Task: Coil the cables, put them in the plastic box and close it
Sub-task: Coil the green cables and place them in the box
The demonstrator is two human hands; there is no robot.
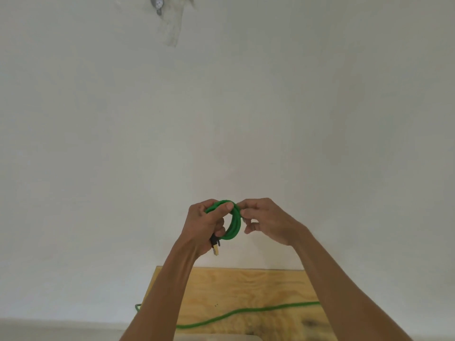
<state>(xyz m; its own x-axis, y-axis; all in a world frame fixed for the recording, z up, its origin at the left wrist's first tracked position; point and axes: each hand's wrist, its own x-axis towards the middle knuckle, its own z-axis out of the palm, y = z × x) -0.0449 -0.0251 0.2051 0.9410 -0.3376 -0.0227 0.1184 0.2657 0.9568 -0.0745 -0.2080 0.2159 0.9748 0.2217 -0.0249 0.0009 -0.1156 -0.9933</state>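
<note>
A green cable [235, 223] is wound into a small coil, held up in front of a white wall. My left hand [205, 226] grips the coil's left side, thumb across the top, and the cable's black and gold plug [216, 246] hangs below that hand. My right hand [264, 221] pinches the coil's right side with its fingertips. The loose rest of the green cable [246, 311] trails across a plywood board [246, 286] below my arms. The plastic box is not clearly in view.
A white wall [221, 107] fills most of the view, with a metal fitting and a taped patch [170, 18] at the top. A pale, flat edge [216, 337] shows at the bottom, in front of the plywood board.
</note>
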